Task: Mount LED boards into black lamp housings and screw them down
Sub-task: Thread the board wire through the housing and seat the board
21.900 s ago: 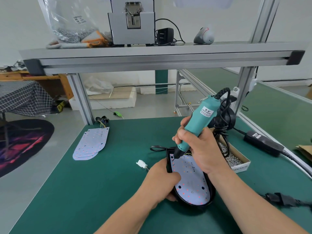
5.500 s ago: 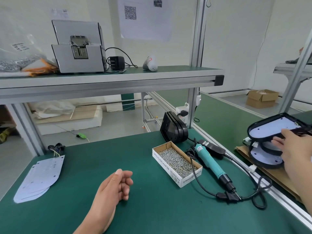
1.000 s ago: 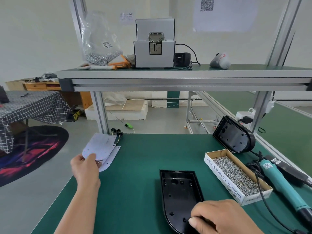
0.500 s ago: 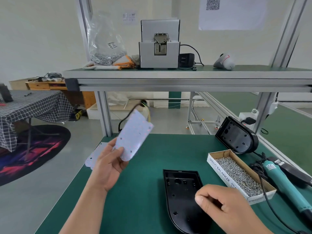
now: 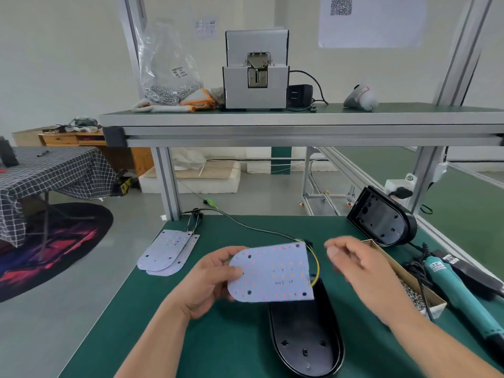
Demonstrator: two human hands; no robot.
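The left hand point(image 5: 210, 279) holds a flat white LED board with tiny red and orange dots point(image 5: 272, 271) by its round end, thumb on top. The board hides the far end of the black oval plastic lamp housing point(image 5: 305, 339), which lies open on the green desk point(image 5: 218, 336). The right hand point(image 5: 362, 271) is blurry, just right of the board, fingers loose and holding nothing. It hides part of the brown card box of screws point(image 5: 436, 306). A blue-green electric screwdriver point(image 5: 458, 293) lies further right. More white boards point(image 5: 169, 252) lie far left. Another black housing point(image 5: 381, 216) leans at the far right.
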